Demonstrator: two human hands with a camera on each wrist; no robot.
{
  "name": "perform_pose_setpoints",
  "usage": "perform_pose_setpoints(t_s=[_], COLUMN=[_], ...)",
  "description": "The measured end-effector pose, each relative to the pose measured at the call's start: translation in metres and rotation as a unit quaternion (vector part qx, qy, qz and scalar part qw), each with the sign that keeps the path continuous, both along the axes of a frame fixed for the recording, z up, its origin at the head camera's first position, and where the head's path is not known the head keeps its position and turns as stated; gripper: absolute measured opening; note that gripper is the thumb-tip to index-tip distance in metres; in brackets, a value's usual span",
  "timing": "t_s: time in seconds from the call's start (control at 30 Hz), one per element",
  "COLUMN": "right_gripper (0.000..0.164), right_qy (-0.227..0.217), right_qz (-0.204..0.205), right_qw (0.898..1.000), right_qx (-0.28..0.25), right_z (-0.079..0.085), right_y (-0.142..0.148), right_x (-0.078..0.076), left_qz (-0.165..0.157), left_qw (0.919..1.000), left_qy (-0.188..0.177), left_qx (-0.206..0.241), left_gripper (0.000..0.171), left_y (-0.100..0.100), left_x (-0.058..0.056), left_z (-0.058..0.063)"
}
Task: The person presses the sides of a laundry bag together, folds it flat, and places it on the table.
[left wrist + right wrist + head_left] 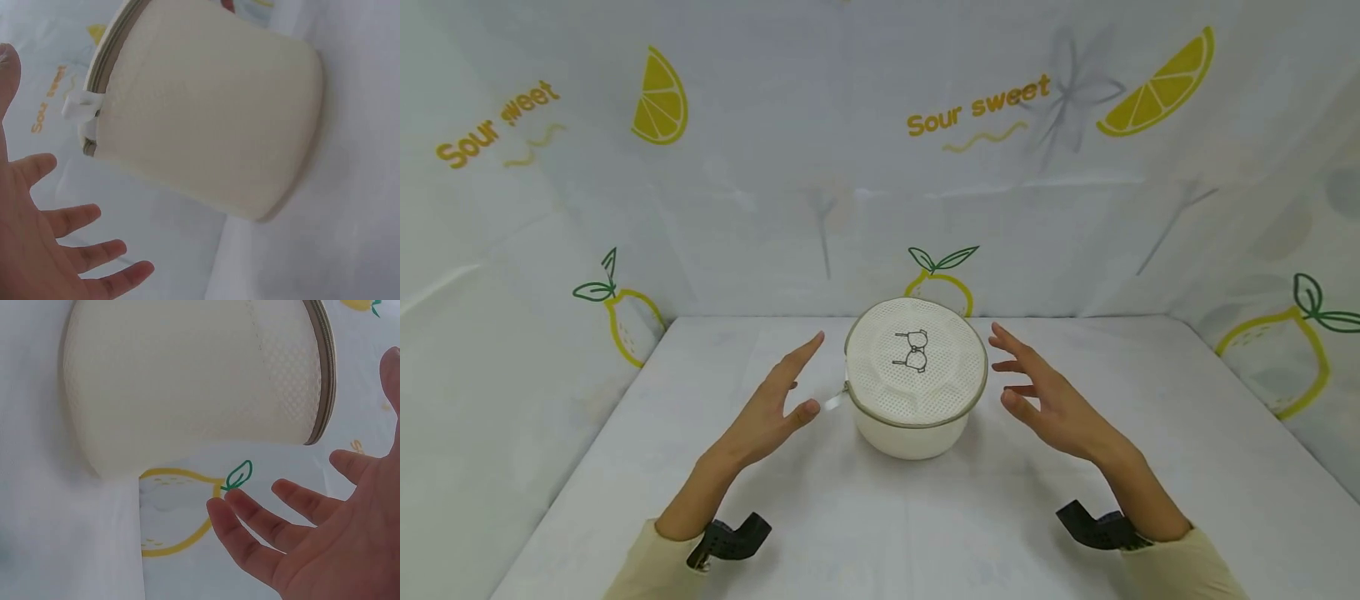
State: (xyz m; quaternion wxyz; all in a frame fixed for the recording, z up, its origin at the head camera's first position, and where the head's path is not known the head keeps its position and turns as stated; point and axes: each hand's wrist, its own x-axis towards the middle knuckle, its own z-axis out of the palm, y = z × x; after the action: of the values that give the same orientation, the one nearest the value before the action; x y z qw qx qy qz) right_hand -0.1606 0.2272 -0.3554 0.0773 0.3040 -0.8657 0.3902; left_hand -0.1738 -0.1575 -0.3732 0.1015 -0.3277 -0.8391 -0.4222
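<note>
A round white mesh laundry bag (913,442) stands upright on the table, its lid (880,367) printed with a black bra outline. A zipper with a greenish-brown edge (327,369) runs round the rim. On the left side hangs a white zipper pull tab (84,107). My left hand (767,412) is held apart from the bag on its left, fingers spread and fairly straight. On the other side, my right hand (1056,408) hovers close to the bag with loosely bent fingers, touching nothing. Both wrist views show a gap between hand and bag.
A white cloth covers the table (865,533). Behind it hangs a white curtain (760,242) printed with lemons and "Sour sweet" lettering, which also closes in both sides. A black wrist camera (730,537) sits on the left forearm, another black camera (1097,527) on the right.
</note>
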Motion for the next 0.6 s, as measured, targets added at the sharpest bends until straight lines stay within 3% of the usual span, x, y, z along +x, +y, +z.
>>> perform_pose_setpoints(t_s=[0.17,0.6], right_gripper=[0.072,0.072], right_qy=[0.007,0.002], right_qz=[0.004,0.0], right_qw=[1.0,1.0], right_qx=[-0.007,-0.013], right_z=[0.0,-0.003], right_y=[-0.007,-0.017], right_x=[-0.002,-0.007], left_qz=[-0.009,-0.02], left_qw=[0.9997,0.9977], left_qy=[0.005,-0.027], left_qx=[0.021,0.059], left_gripper=[0.087,0.076], left_y=[0.015,0.038], left_x=[-0.001,-0.001], left_z=[-0.004,-0.007])
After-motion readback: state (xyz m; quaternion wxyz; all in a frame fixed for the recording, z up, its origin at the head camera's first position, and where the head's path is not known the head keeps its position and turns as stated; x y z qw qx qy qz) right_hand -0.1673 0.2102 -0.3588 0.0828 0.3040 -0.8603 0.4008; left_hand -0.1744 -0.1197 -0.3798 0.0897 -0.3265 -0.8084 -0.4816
